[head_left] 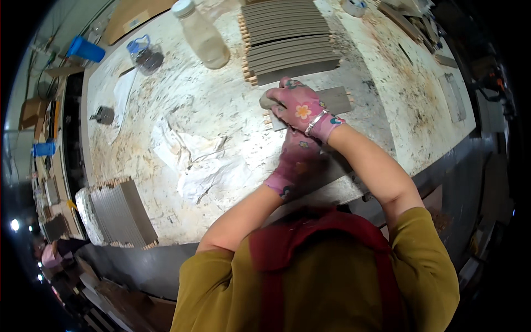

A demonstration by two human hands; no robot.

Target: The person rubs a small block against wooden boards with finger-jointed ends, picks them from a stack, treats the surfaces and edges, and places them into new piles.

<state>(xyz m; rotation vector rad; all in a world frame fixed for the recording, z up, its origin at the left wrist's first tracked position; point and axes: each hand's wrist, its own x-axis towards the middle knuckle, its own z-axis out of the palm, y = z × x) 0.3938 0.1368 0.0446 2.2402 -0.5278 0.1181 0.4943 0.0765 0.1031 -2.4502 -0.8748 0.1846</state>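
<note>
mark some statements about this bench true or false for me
1. The right hand is over a grey board. True.
2. The left hand is bare. False: the left hand wears a pink glove.
3. The tall bottle is uncapped. False: the bottle has a white cap.
4. The jug has a blue top. True.
5. The cloth lies right of both hands. False: the cloth lies to their left.
</note>
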